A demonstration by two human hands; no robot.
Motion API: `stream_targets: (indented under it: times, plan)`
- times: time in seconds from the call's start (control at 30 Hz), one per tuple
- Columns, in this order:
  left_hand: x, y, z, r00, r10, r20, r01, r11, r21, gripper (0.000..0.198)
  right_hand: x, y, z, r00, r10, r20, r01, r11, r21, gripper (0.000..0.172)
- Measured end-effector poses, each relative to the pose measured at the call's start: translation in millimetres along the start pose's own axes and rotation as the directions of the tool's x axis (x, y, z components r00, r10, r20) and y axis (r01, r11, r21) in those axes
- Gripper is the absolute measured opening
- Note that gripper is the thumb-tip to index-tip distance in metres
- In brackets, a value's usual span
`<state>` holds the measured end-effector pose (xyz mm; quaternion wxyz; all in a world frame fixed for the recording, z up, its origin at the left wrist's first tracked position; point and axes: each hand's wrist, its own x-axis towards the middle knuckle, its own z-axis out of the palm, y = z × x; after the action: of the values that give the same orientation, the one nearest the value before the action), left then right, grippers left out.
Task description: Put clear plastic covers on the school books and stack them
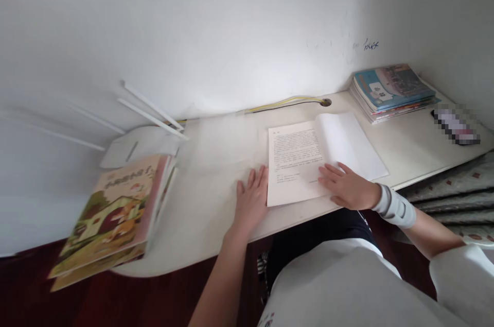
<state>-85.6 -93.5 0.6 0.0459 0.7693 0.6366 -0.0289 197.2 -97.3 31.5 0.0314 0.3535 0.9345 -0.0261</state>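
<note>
**Both hands laid flat at an open book on a white desk**

Head view: An open book (pixel 309 159) is seen lying flat on the desk (pixel 208 213), right of centre and close to the near edge. Printed text is carried on its left page; the right page is seen blank, and the print is too small to be read.

The left hand (pixel 251 202) is laid palm down on the desk, fingers stretched out and slightly spread. Nothing is gripped by it. Its fingertips are set just beside the book's left edge; whether the paper is touched cannot be told.

The right hand (pixel 347 187) is rested flat on the lower part of the book, near the fold, with the fingers extended toward the left. It is fully opened out and nothing is held in it. A pale wristband (pixel 393 207) is worn on that forearm.

At the far right corner, a stack (pixel 393 91) of thin books with a blue cover on top is placed against the wall. A pixelated object (pixel 457 123) is seen just beside it. A yellow cable (pixel 285 103) is run along the wall into a hole (pixel 325 102) in the desk. At the left end, picture books (pixel 116 213) are piled, overhanging the near edge, and a white router (pixel 135 144) with antennas is set behind them. Patterned cloth (pixel 451 188) is seen beyond the desk's right edge.
</note>
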Motion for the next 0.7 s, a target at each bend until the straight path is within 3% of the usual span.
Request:
stream_targets:
  times: [0.07, 0.17, 0.23, 0.47, 0.7]
  plan:
    - [-0.4, -0.9, 1.4, 1.000, 0.004, -0.002, -0.004, 1.000, 0.006, 0.058, 20.4, -0.3, 2.3, 0.991, 0.118, -0.055, -0.118, 0.993, -0.003, 0.046]
    - [-0.6, -2.7, 4.4, 1.000, 0.001, -0.007, -0.001, 1.000, 0.027, 0.058, 46.7, 4.1, 7.9, 0.922, 0.358, -0.145, -0.368, 0.929, -0.046, 0.041]
    - [-0.6, -4.1, 6.5, 1.000, 0.001, -0.006, 0.000, 0.999, 0.036, 0.058, 55.6, 8.7, 10.6, 0.892, 0.421, -0.164, -0.435, 0.899, -0.057, 0.042]
    - [-0.2, -2.7, 6.9, 0.998, -0.033, -0.045, 0.033, 0.999, 0.000, 0.053, 54.0, 13.2, 10.0, 0.849, 0.500, -0.171, -0.515, 0.855, -0.059, 0.041]
    - [1.2, 1.1, 5.9, 0.995, -0.071, -0.077, 0.067, 0.996, -0.053, 0.052, 75.3, 18.8, 12.5, 0.870, 0.473, -0.136, -0.482, 0.876, -0.032, 0.046]
